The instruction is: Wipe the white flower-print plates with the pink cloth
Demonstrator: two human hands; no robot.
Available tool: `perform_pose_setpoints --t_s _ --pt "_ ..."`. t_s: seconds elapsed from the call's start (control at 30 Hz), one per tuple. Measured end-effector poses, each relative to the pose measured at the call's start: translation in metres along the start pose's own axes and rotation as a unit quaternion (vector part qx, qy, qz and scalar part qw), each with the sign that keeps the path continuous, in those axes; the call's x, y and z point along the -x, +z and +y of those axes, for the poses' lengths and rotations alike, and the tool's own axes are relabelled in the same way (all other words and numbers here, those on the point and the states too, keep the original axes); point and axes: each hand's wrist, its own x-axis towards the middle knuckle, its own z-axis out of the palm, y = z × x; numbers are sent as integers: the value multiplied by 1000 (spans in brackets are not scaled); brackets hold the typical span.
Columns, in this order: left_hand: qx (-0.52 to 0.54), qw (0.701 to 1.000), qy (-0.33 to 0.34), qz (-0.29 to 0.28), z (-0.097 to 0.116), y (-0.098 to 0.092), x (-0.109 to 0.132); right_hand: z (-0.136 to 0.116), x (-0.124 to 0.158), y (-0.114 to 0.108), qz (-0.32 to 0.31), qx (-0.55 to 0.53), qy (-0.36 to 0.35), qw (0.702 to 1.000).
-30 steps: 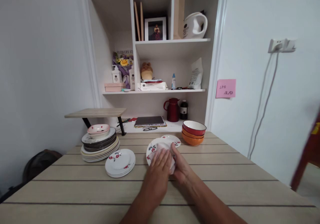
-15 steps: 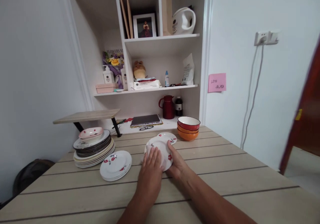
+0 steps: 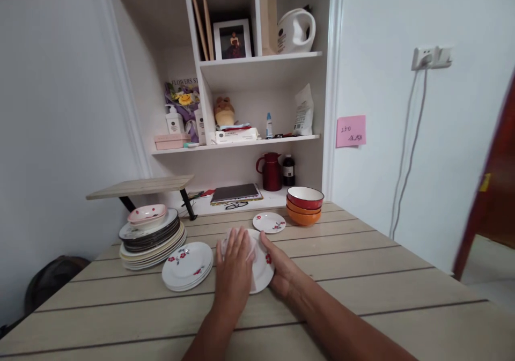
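Observation:
My right hand (image 3: 284, 270) grips a white plate (image 3: 261, 275) with red flowers by its right edge, thumb on the rim. The plate is held tilted above the table. My left hand (image 3: 232, 270) lies over its left part, fingers extended, pressing a thin pale cloth (image 3: 251, 251) to the surface. Much of the cloth and the plate's left side are hidden under that hand. Left of my hands lies a short stack of matching flowered plates (image 3: 187, 264). Behind the held plate, a single flowered plate (image 3: 269, 222) lies flat on the table.
At the left stands a tall stack of plates (image 3: 153, 243) with a pink-dotted bowl (image 3: 148, 215) on top, near a small raised wooden stand (image 3: 140, 185). Stacked red and orange bowls (image 3: 304, 211) sit at the back right. Glasses (image 3: 236, 205) and a red jug (image 3: 271, 173) are behind.
The held plate has shifted slightly toward me. My left hand and the cloth have slid left across it. The flat plate behind is now fully uncovered.

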Motion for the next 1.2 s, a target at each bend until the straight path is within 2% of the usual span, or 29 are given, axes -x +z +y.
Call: perform_pose_setpoints --t_s 0.1,0.2,0.3,0.37,0.43,0.5,0.67,0.73,0.8,0.87,0.93,1.07,1.13,1.2 --pt "37 998 -46 26 -8 9 2 -1 2 0 18 18 3 1000" --pt "119 988 -84 44 -20 17 3 -3 3 -2 39 28 -2 999" --pt "210 959 -187 36 -29 17 3 -6 2 -3 40 17 -37 998" --pt "271 928 -255 14 -30 14 2 -9 2 -3 37 0 -66 997" --pt "336 898 -285 -6 -28 10 1 -13 3 -3 33 -16 -82 996" --pt "413 861 -296 -17 -22 7 1 -17 3 -4 21 -31 -86 996" --pt "587 737 -335 -25 -5 2 3 -21 4 -3 15 -60 -104 993" --pt "619 705 -345 -26 0 0 4 -20 5 -1 7 -59 -117 991" --pt "635 690 -346 -29 3 -4 5 -19 5 0 -2 -43 -118 992" --pt "630 698 -341 -17 3 -8 4 -21 6 -2 5 9 -113 994" --pt "604 726 -328 8 1 -11 3 -26 7 -8 19 114 -135 984" --pt "499 813 -294 51 -4 -16 -1 -40 8 -19 22 313 -240 919" --pt "443 849 -281 66 -7 -16 -1 -45 8 -21 18 349 -267 898" --pt "406 872 -262 80 -10 -16 -1 -47 7 -20 11 376 -290 880"
